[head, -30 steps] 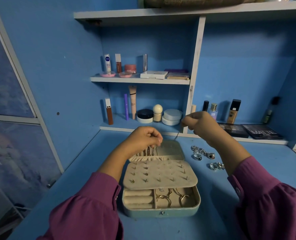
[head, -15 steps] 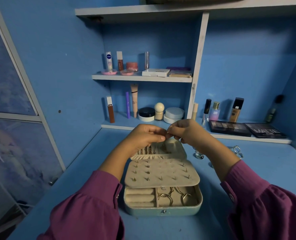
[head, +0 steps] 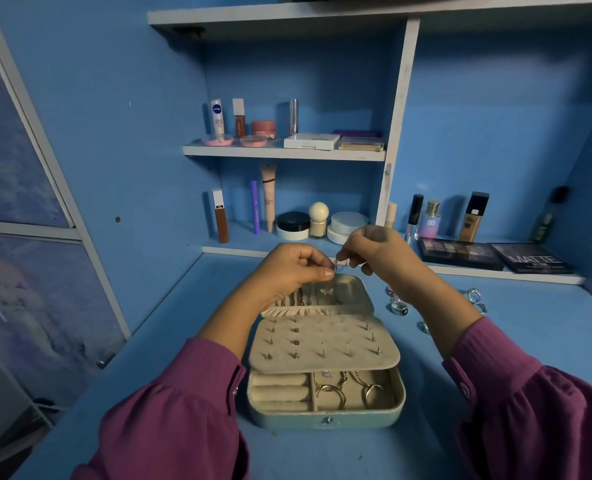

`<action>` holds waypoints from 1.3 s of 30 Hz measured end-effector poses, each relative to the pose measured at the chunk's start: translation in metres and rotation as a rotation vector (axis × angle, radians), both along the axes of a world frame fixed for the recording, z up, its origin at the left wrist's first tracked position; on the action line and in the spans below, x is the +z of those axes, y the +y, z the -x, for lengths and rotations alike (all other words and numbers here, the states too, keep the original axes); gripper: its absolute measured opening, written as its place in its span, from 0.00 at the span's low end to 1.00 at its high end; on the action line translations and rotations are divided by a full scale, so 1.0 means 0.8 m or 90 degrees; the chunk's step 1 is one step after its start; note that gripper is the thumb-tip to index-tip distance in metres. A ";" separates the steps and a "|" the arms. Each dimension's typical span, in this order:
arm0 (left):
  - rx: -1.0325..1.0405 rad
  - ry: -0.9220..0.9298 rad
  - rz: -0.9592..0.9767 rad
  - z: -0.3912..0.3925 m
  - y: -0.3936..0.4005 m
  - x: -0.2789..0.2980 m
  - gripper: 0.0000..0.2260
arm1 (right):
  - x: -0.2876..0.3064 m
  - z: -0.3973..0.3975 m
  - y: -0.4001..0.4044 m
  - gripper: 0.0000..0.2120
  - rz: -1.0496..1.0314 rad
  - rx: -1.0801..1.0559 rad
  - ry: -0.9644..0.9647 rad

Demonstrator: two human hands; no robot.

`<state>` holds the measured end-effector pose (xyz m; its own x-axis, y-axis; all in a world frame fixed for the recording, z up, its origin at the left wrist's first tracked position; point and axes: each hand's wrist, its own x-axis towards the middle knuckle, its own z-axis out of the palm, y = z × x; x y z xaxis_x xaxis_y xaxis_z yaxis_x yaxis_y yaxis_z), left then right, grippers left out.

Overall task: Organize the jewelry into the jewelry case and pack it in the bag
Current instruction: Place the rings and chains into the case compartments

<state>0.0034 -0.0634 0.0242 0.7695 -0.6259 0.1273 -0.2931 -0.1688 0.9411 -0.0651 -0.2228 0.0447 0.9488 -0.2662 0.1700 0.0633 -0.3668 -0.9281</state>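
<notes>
The person's hands are meeting closer than a moment ago above the open jewelry case (head: 325,372). The left hand (head: 289,271) and right hand (head: 374,251) are each pinching an end of a thin necklace (head: 327,289), whose small pendant is dangling over the case's raised lid. The case is sitting mid-table (head: 530,341), a cream padded stud panel lying across it. Silver rings (head: 400,308) are lying scattered just right of it. Blue tabletop is stretching open toward both sides.
</notes>
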 end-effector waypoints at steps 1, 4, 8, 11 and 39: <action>0.001 -0.001 0.003 0.001 0.000 0.001 0.05 | 0.000 -0.001 0.000 0.09 -0.006 0.000 -0.004; 0.014 -0.006 0.021 0.006 0.000 0.005 0.03 | -0.002 -0.002 -0.002 0.08 -0.008 -0.007 0.001; 0.028 -0.015 0.032 0.007 0.002 0.007 0.04 | -0.003 -0.003 -0.006 0.08 0.009 -0.008 0.038; 0.039 -0.012 0.048 0.008 0.002 0.008 0.04 | -0.001 0.001 -0.008 0.04 0.080 0.013 0.088; 0.156 0.041 0.148 -0.025 0.035 0.000 0.05 | 0.000 0.009 -0.031 0.03 0.084 -0.006 0.137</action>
